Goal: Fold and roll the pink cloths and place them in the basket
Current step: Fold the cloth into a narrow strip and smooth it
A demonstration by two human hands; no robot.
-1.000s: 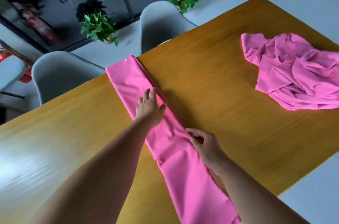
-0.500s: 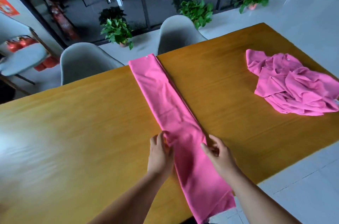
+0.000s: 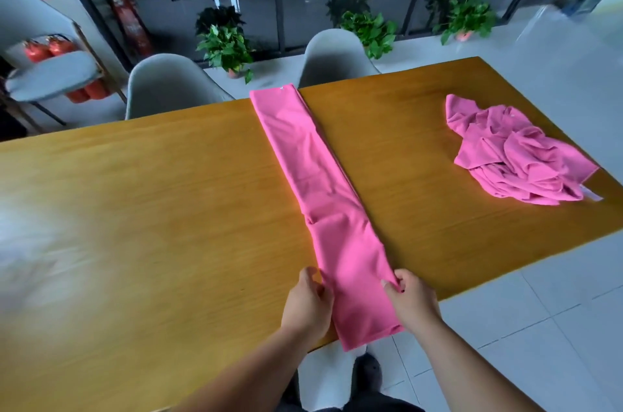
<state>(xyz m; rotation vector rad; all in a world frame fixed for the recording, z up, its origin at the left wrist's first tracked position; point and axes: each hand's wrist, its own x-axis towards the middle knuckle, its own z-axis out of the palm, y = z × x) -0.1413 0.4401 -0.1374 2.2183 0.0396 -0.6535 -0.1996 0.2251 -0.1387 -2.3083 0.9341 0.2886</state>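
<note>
A pink cloth [image 3: 323,196], folded into a long narrow strip, lies across the wooden table [image 3: 151,209] from its far edge to its near edge, where the end hangs slightly over. My left hand [image 3: 308,302] grips the strip's left edge near that end. My right hand [image 3: 413,302] pinches the right edge opposite it. A second pink cloth [image 3: 515,155] lies crumpled in a heap at the table's right end. No basket is in view.
Two grey chairs [image 3: 168,88] [image 3: 333,54] stand at the table's far side, with potted plants [image 3: 226,40] behind them by a glass wall. Red fire extinguishers [image 3: 50,51] sit at far left. Tiled floor lies to the right.
Both hands slid down the strip from its middle to its near end. They now hold its two side edges. The head drew back, showing more of the table.
</note>
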